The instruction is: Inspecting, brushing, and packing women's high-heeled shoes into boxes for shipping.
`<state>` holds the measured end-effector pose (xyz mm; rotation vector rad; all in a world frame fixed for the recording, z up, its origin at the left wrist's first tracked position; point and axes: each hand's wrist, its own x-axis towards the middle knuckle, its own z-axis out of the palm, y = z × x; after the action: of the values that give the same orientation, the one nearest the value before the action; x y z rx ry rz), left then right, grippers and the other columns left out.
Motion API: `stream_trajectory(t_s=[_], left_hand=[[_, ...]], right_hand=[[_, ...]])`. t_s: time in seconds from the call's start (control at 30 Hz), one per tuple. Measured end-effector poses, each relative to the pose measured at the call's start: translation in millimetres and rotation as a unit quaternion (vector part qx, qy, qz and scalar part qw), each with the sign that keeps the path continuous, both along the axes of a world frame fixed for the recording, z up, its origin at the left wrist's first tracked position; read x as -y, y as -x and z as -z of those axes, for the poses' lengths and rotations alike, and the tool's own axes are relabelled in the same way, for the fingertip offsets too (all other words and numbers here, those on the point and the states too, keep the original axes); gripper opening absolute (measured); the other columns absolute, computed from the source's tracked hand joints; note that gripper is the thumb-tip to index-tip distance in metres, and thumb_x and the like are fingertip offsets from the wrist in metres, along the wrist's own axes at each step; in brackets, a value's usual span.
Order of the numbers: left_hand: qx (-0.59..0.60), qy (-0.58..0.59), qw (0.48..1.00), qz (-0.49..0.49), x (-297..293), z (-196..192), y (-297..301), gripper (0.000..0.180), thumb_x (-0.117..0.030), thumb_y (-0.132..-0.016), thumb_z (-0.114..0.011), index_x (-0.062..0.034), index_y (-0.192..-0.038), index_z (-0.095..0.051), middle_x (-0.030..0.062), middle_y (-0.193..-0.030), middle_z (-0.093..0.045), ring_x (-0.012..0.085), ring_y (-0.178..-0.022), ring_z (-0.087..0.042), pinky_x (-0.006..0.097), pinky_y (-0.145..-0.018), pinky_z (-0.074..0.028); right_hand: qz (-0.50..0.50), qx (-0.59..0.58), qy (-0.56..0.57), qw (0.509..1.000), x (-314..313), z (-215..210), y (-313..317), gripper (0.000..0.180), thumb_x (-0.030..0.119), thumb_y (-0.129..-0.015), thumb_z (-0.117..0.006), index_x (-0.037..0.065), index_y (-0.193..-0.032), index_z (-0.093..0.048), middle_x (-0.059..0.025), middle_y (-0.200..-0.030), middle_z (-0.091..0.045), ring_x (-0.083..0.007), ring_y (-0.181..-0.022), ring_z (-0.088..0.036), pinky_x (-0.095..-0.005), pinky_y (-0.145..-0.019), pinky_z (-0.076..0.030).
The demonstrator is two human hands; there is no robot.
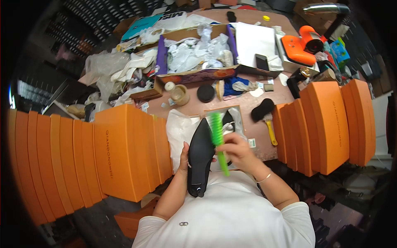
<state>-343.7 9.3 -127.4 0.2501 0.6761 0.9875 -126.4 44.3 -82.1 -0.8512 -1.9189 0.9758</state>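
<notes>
A black pointed high-heeled shoe (pixel 200 153) is in my left hand (pixel 184 159), sole up, toe pointing away from me and heel near my shirt. My fingers wrap its left edge. In my right hand (pixel 237 152) I grip a bright green brush (pixel 216 129), held upright just right of the shoe; its bristle end is slightly blurred. Whether the bristles touch the shoe I cannot tell. Behind both lies an open shoe box (pixel 242 113) with white paper (pixel 177 124) and another black shoe (pixel 228 119), partly covered by my hand and the brush.
Stacked orange boxes (pixel 124 153) stand at the left, more orange boxes (pixel 324 128) at the right. A black-headed brush with a yellow handle (pixel 271 131) lies right of the shoe box. Farther back are a jar (pixel 180 95), a round black tin (pixel 205 93) and a purple carton (pixel 198 75) of crumpled paper.
</notes>
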Motion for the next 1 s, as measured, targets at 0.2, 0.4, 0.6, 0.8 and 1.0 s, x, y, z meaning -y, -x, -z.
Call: stream_trajectory(t_s=[0.2,0.4,0.6,0.8,1.0], left_hand=[[-0.006,0.046,0.999,-0.001,3,-1,-10,0.085,-0.064,-0.080,-0.057,-0.0012,-0.135,-0.043,0.0160,-0.121,-0.058,0.0244,-0.103,-0.063,0.038,-0.085,-0.056],[0.086,-0.017,0.995,0.051,-17,3,-10,0.090,-0.060,-0.077,-0.062,0.0036,-0.135,-0.039,0.0295,-0.120,-0.052,0.0373,-0.104,-0.057,0.044,-0.077,-0.056],[0.153,-0.012,0.987,0.048,-18,8,-12,0.080,-0.056,-0.081,-0.056,0.0057,-0.130,-0.044,0.0254,-0.119,-0.056,0.0330,-0.095,-0.064,0.041,-0.075,-0.057],[0.163,-0.035,0.986,0.019,-8,15,0,0.083,-0.058,-0.079,-0.056,0.0054,-0.130,-0.044,0.0252,-0.117,-0.054,0.0330,-0.092,-0.062,0.047,-0.076,-0.056],[0.105,0.015,0.994,0.023,-12,4,-14,0.076,-0.056,-0.080,-0.055,0.0014,-0.129,-0.047,0.0187,-0.113,-0.061,0.0321,-0.090,-0.065,0.046,-0.077,-0.058]], right_hand=[[0.045,-0.007,0.092,0.995,20,3,17,0.021,-0.002,-0.081,-0.060,0.001,-0.102,-0.060,-0.0141,-0.096,-0.058,-0.0306,-0.090,-0.060,-0.0347,-0.077,-0.049],[0.128,0.036,0.139,0.981,4,7,-18,0.082,-0.007,-0.084,-0.059,0.011,-0.150,-0.013,-0.0163,-0.109,-0.061,-0.0220,-0.082,-0.069,-0.0295,-0.071,-0.054],[0.081,0.141,0.006,0.987,8,-19,-19,0.068,0.019,-0.088,-0.065,0.013,-0.147,-0.031,-0.0175,-0.094,-0.060,-0.0325,-0.072,-0.063,-0.0360,-0.066,-0.052],[0.037,0.542,-0.104,0.833,28,1,-84,0.045,0.029,-0.087,-0.063,0.019,-0.130,-0.055,-0.0047,-0.069,-0.052,-0.0187,-0.052,-0.056,-0.0344,-0.043,-0.044],[0.059,0.316,-0.139,0.937,18,-55,-27,0.051,0.032,-0.084,-0.067,0.022,-0.133,-0.054,-0.0049,-0.066,-0.047,-0.0192,-0.051,-0.053,-0.0342,-0.045,-0.044]])
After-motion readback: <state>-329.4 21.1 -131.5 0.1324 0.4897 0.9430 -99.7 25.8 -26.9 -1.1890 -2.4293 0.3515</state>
